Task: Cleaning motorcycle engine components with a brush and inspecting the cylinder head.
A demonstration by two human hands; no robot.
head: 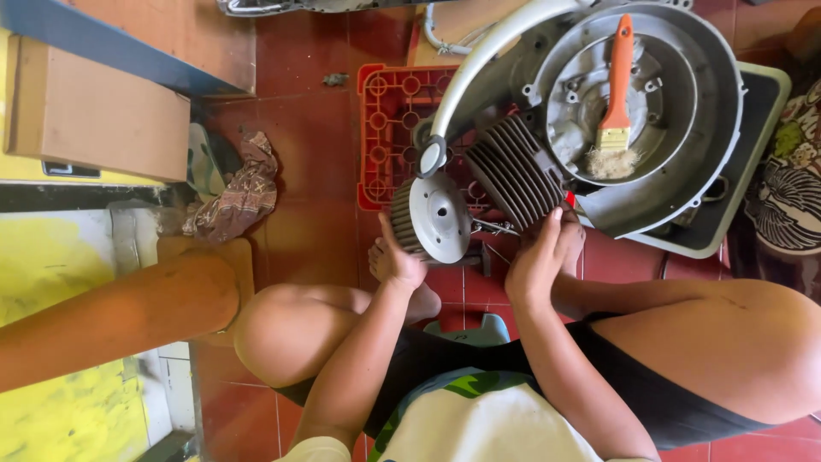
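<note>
The grey engine casing (pixel 667 171) lies beyond the fingertips, an orange-handled brush (pixel 617 94) resting inside. The right hand (pixel 539 261) grips the finned cylinder (pixel 513 171); the left hand (pixel 395 261) holds the cylinder head (pixel 438 216), seemingly lifted just clear, studs exposed between.

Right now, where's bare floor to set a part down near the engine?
Bare red tile floor lies between the crumpled brown patterned rag and the red plastic crate. Crowded: the finned grey metal cylinder under both hands, left hand and right hand, and the grey engine casing holding the orange-handled brush.
</note>
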